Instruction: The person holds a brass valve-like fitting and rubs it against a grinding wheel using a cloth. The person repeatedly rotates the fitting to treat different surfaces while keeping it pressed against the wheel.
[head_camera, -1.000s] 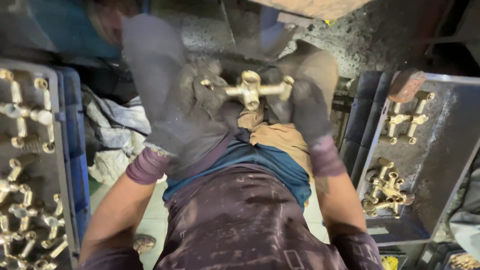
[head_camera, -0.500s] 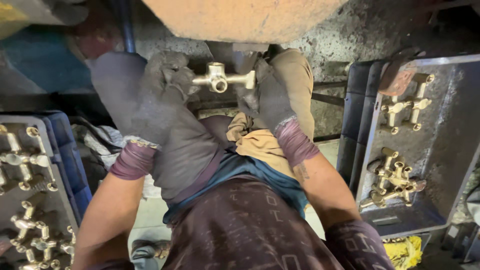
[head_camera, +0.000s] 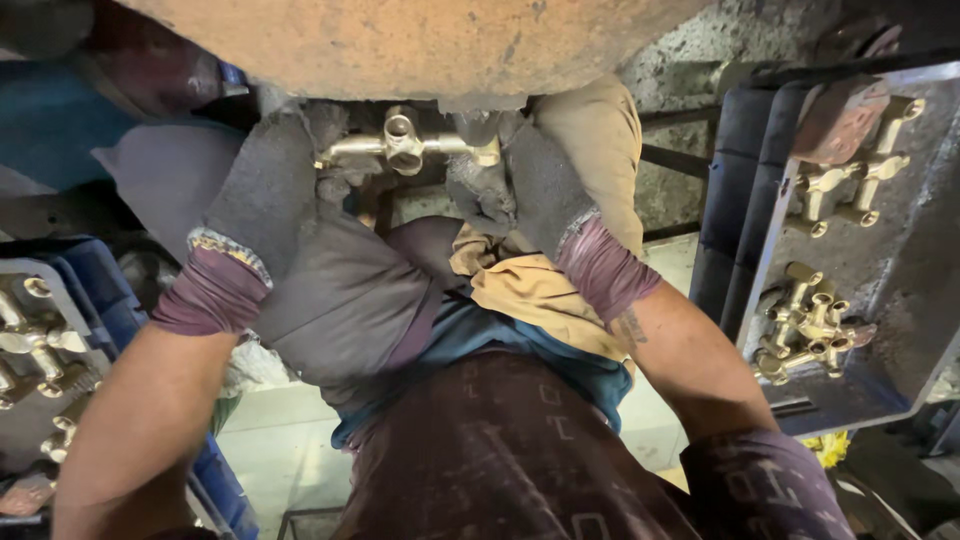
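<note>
We have both gloved hands closed on 1 brass fitting (head_camera: 405, 148), held just under the big orange wheel (head_camera: 420, 40): left hand (head_camera: 265, 190) clamped on one arm, right hand (head_camera: 520, 185) on the other. We judge it stiff, dense and smooth, so the 2 side arms give the surest hold, leaving the open centre port between our grips.

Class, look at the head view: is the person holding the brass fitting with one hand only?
No, both the left hand and the right hand grip the brass fitting.
</note>
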